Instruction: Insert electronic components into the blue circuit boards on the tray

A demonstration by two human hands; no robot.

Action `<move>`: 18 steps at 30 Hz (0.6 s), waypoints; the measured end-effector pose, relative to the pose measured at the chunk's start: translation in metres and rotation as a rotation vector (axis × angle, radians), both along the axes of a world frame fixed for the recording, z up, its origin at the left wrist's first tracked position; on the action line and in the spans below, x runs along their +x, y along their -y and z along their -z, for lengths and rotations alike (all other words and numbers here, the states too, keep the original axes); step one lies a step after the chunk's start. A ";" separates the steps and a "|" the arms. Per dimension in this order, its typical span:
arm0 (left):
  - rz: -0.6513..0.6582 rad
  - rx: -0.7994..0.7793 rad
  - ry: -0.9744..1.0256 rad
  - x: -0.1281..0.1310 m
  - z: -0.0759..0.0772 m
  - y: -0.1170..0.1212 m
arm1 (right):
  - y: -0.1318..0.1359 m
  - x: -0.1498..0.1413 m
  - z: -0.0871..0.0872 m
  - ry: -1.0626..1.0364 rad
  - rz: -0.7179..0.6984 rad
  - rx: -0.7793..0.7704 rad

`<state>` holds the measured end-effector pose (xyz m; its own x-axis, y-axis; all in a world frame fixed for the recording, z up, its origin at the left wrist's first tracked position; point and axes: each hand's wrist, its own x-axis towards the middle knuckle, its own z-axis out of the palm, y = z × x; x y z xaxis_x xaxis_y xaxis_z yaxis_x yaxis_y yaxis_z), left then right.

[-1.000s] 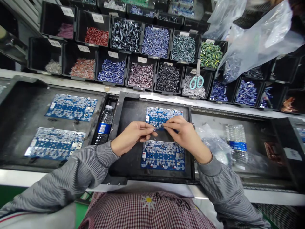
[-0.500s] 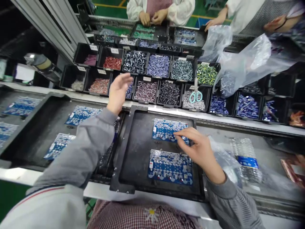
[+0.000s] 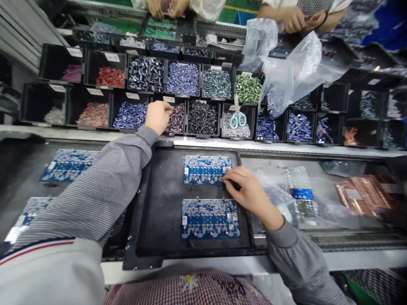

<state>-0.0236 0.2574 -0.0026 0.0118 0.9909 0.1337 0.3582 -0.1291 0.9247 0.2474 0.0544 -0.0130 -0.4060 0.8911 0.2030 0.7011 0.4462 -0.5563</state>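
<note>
My left hand (image 3: 158, 117) is at the bin of small maroon cylindrical components (image 3: 176, 119), its fingers bent together; whatever they hold is hidden. At the lower right corner of the upper blue circuit board (image 3: 207, 169), the fingertips of my right hand (image 3: 246, 186) are pinched together. Any part between them is too small to make out. A second blue circuit board (image 3: 210, 219) lies below it in the same black tray (image 3: 159, 203). Both boards are covered with white markings and small parts.
Two rows of black bins with components, such as blue ones (image 3: 131, 115) and black ones (image 3: 202, 117), line the back. Scissors (image 3: 238, 120) rest in one bin. A plastic bag (image 3: 292, 70) hangs over others. A bottle (image 3: 302, 190) lies right. Co-workers' hands (image 3: 294, 19) show behind.
My left hand has gone from open above the bins to closed at the maroon components. My right hand stays by the upper board's right end, now at its lower corner. The view has shifted right.
</note>
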 end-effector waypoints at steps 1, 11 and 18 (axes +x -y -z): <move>-0.010 -0.056 0.066 0.002 -0.009 0.004 | 0.000 -0.001 0.001 0.010 -0.001 0.002; 0.325 -0.745 0.596 0.070 -0.022 0.105 | -0.003 -0.001 0.006 0.033 0.005 0.006; 0.423 -0.763 0.485 0.091 0.003 0.128 | -0.004 0.004 0.009 0.050 -0.064 -0.013</move>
